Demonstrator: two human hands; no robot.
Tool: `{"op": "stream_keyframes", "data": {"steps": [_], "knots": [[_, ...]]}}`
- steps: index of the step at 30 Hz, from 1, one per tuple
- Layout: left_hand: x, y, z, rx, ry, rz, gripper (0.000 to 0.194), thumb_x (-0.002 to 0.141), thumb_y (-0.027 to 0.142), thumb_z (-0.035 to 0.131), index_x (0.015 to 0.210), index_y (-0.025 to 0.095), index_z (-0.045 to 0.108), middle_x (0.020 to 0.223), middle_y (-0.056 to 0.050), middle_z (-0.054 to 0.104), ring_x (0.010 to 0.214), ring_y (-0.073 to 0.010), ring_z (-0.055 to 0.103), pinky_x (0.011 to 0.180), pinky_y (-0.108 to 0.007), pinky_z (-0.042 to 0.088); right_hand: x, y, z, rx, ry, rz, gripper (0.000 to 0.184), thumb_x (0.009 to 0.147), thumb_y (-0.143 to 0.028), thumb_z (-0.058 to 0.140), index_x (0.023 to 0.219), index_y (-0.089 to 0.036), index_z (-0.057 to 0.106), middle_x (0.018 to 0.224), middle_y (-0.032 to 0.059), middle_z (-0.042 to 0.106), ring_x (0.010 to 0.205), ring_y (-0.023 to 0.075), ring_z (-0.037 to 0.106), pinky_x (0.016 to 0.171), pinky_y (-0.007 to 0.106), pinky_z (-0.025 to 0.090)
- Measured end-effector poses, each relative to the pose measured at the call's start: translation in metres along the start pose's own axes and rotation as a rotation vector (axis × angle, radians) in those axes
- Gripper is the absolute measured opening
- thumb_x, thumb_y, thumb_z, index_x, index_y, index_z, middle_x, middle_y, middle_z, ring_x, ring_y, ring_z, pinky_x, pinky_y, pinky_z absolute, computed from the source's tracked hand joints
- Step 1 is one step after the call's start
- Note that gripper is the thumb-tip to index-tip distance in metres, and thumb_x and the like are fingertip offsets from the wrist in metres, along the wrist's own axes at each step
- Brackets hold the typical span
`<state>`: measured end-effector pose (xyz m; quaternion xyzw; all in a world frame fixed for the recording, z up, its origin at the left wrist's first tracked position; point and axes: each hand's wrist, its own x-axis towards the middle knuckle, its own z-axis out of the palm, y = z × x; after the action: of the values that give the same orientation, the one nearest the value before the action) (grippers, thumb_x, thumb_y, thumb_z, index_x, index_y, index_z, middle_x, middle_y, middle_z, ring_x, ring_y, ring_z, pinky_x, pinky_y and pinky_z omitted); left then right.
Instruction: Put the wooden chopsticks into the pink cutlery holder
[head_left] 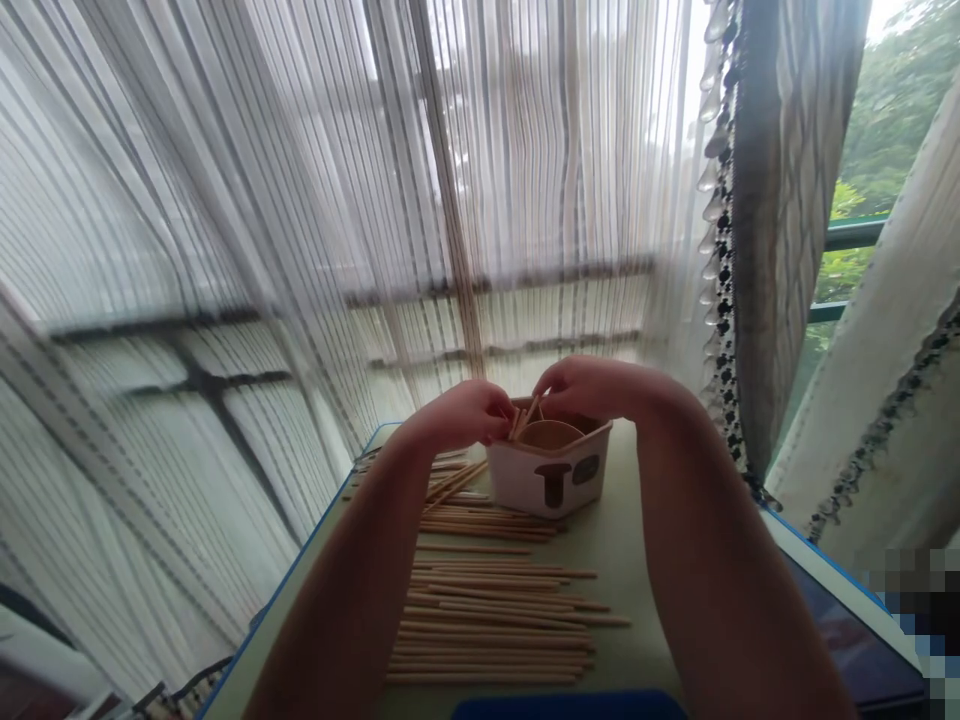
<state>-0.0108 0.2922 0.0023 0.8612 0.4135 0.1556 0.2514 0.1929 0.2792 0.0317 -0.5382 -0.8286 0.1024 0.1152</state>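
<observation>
Wooden sticks (519, 425) are seemingly being arranged, likely needing steadying, at the bin's (517, 478) ten o'clock, right hand (581, 386) pinching one, left hand's (469, 413) hold unclear.

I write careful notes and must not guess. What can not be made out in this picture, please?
In the head view:
Left ends of the nearer sticks: hidden by the left forearm.
Floor of the white container: hidden by its front wall.
Finger contact of left hand and right hand with sticks between them: blurred, too small.
Blue object: cut off by bottom edge.
</observation>
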Motion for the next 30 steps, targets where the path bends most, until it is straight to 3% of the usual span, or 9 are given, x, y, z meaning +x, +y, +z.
{"op": "stream_keyframes", "data": {"steps": [7, 19, 30], "knots": [[-0.006, 0.011, 0.0, 0.048, -0.003, 0.023, 0.02, 0.072, 0.026, 0.052, 0.08, 0.015, 0.067, 0.07, -0.002, 0.065, 0.06, -0.0103, 0.059, 0.055, -0.02, 0.045, -0.002, -0.005, 0.003, 0.037, -0.06, -0.051, 0.027, 0.071, -0.028, 0.054, 0.092, -0.025, 0.071, 0.076, 0.0014, 0.068, 0.061, 0.0112, 0.056, 0.052, 0.021, 0.038], [-0.007, 0.016, 0.002, 0.024, 0.09, -0.027, 0.022, 0.071, 0.029, 0.056, 0.08, 0.014, 0.068, 0.07, -0.004, 0.066, 0.058, -0.0101, 0.058, 0.051, -0.019, 0.044, 0.002, -0.008, 0.008, -0.003, -0.126, -0.067, 0.027, 0.072, -0.034, 0.055, 0.087, -0.019, 0.072, 0.067, 0.0024, 0.064, 0.054, 0.0094, 0.05, 0.049, 0.021, 0.035], [-0.011, 0.021, 0.0, 0.094, 0.042, -0.02, 0.026, 0.073, 0.031, 0.053, 0.082, 0.015, 0.07, 0.064, -0.002, 0.063, 0.054, -0.0086, 0.052, 0.051, -0.02, 0.04, 0.003, -0.01, 0.011, 0.028, -0.13, -0.116, 0.029, 0.071, -0.038, 0.057, 0.086, -0.02, 0.073, 0.064, 0.0008, 0.061, 0.053, 0.0082, 0.047, 0.051, 0.02, 0.035]]}}
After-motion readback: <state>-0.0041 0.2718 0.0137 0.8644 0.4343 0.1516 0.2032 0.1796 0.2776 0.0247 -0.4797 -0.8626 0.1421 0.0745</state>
